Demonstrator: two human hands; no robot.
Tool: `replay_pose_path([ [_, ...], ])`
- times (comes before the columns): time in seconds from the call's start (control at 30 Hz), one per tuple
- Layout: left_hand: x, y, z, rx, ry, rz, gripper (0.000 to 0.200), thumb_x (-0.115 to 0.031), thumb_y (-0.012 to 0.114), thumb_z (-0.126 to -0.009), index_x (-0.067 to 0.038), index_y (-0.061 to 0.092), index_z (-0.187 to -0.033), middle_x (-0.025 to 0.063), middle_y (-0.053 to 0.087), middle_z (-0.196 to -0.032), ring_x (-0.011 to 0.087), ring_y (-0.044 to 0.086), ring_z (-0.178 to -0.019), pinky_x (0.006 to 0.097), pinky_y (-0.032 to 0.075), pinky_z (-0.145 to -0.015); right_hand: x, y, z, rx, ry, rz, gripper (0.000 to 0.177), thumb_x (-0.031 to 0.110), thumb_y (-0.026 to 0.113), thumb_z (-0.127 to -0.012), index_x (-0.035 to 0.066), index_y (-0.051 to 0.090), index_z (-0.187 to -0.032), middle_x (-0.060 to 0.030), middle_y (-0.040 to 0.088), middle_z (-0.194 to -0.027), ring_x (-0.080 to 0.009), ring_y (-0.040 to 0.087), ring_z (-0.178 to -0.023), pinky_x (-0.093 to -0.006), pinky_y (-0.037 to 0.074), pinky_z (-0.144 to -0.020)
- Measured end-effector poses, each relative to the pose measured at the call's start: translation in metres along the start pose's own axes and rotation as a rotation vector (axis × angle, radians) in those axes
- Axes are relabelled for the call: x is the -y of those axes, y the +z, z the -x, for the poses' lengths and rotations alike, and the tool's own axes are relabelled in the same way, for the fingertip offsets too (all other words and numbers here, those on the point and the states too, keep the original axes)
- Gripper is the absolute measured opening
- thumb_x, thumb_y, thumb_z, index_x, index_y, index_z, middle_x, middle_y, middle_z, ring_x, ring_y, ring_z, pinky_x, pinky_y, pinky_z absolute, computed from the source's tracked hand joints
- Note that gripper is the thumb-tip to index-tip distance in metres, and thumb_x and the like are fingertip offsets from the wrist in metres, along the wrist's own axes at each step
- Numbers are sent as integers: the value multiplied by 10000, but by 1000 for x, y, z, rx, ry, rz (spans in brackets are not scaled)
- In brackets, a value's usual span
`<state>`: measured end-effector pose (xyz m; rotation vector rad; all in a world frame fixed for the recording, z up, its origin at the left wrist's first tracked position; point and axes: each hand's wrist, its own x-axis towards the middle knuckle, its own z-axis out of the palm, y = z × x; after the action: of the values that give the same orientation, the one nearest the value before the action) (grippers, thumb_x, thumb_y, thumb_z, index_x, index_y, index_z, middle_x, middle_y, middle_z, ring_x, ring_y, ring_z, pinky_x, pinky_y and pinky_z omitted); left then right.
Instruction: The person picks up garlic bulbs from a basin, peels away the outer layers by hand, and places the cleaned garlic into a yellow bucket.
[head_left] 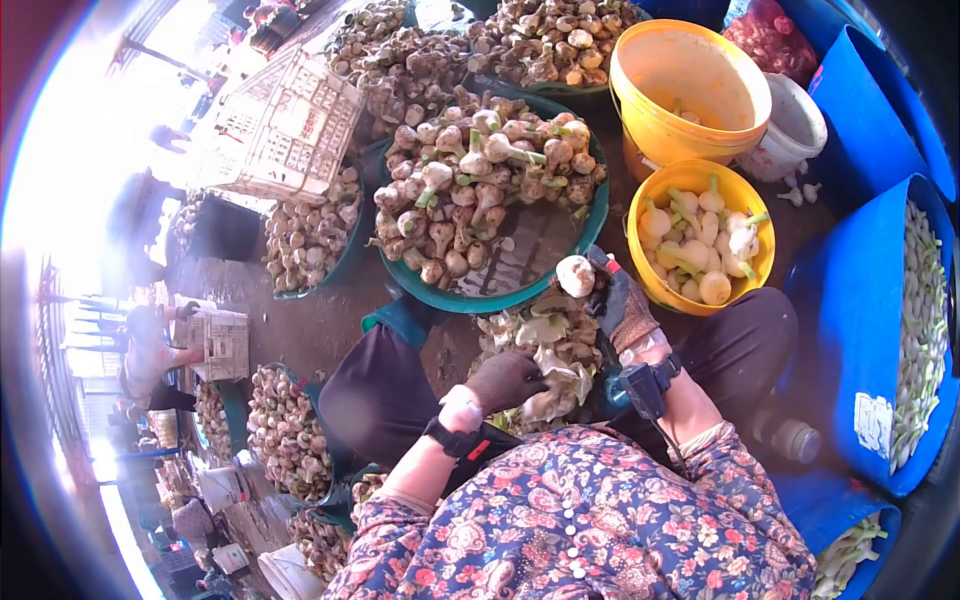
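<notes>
My right hand [622, 308], in a dark glove, holds a whitish garlic bulb [576, 276] with its fingers wrapped beside it. Lower and to the left, my left hand [508, 383], gloved too, is over a heap of pale peeled skins [545, 345] between my legs; its fingers are bent, and whatever lies between them is hidden. In front of me a green tub [450, 298] holds many unpeeled bulbs [480, 190]. A small yellow bucket [637, 240] of clean white bulbs [710, 225] stands just beyond my right hand.
A larger yellow bucket [690, 90] and a white bucket [797, 125] stand behind. Blue bins [865, 300] with green-white stems line the right. A white crate [290, 125] sits at upper left, and a person [150, 350] stands by another crate [222, 345] at far left.
</notes>
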<state>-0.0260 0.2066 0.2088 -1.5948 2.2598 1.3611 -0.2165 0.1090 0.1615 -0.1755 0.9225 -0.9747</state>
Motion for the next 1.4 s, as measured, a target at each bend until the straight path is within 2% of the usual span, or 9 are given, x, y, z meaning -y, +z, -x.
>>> replay_pose_path([
  [0.07, -22, -12, 1, 262, -271, -235, 477, -207, 708, -794, -32, 541, -1205, 191, 630, -1014, 323, 614, -960, 355, 488, -834, 2, 3, -1, 19, 35, -11, 260, 382, 673, -808, 139, 593, -760, 51, 541, -648, -63, 441, -491, -207, 331, -446],
  [0.37, -6, -12, -58, -679, 64, 370, 580, -249, 633, -873, 25, 376, -1314, 145, 591, -1129, 199, 583, -997, 323, 471, -853, -9, 16, 9, 80, -244, 620, 269, 319, 663, -843, 52, 650, -812, 39, 558, -633, -67, 497, -546, -228, 389, -495],
  [0.67, 14, -10, -55, -82, -163, 1978, 520, -512, 449, -859, -36, 542, -1047, 115, 580, -758, 165, 483, -516, 289, 392, -496, -2, 11, 7, 347, -113, 674, 224, 254, 558, -906, 39, 621, -916, -10, 598, -695, -111, 578, -612, -278, 463, -526],
  [0.77, 14, -2, -56, 68, -85, 1976, 538, -522, 444, -859, -36, 540, -1072, 117, 589, -778, 183, 496, -539, 307, 399, -507, -27, 0, -9, 277, -847, 1130, 190, 199, 546, -897, 23, 614, -924, -7, 612, -707, -170, 595, -648, -339, 492, -585],
  [0.93, -3, -4, -53, -476, 106, 1563, 288, -230, 626, -846, -43, 563, -1055, 117, 630, -879, 269, 622, -811, 423, 496, -717, -5, 13, 6, 302, -143, 194, 211, 111, 539, -888, 21, 596, -1070, -49, 617, -1025, -131, 565, -943, -289, 450, -835],
  [1.07, 24, 3, -56, -676, 178, 140, 176, -66, 691, -763, -3, 629, -916, 133, 629, -904, 258, 623, -834, 325, 493, -733, -14, 15, 9, 386, -463, 727, 204, 67, 553, -882, 24, 596, -1076, -60, 609, -1017, -129, 551, -938, -281, 437, -840],
  [1.2, 18, -9, -45, -791, 238, 106, 199, -71, 702, -747, -18, 640, -928, 110, 640, -839, 237, 619, -790, 298, 480, -728, -14, 13, 11, 431, -539, 784, 160, 98, 553, -892, 30, 625, -1017, -42, 630, -939, -115, 559, -858, -264, 455, -778],
  [1.3, 9, -6, -51, -770, -51, 1144, 232, -38, 683, -752, -25, 653, -982, 101, 620, -895, 204, 613, -799, 269, 478, -722, -13, 15, 13, 300, -396, 693, 158, 106, 564, -885, 12, 646, -983, -29, 641, -867, -107, 569, -812, -261, 460, -753],
  [1.4, -2, -4, -36, -895, 136, 575, 205, 7, 680, -753, -54, 685, -949, 67, 600, -862, 170, 591, -791, 251, 466, -699, -9, 17, 8, 189, -325, 567, 163, 119, 586, -877, 0, 663, -958, -12, 637, -804, -91, 566, -762, -246, 462, -710],
])
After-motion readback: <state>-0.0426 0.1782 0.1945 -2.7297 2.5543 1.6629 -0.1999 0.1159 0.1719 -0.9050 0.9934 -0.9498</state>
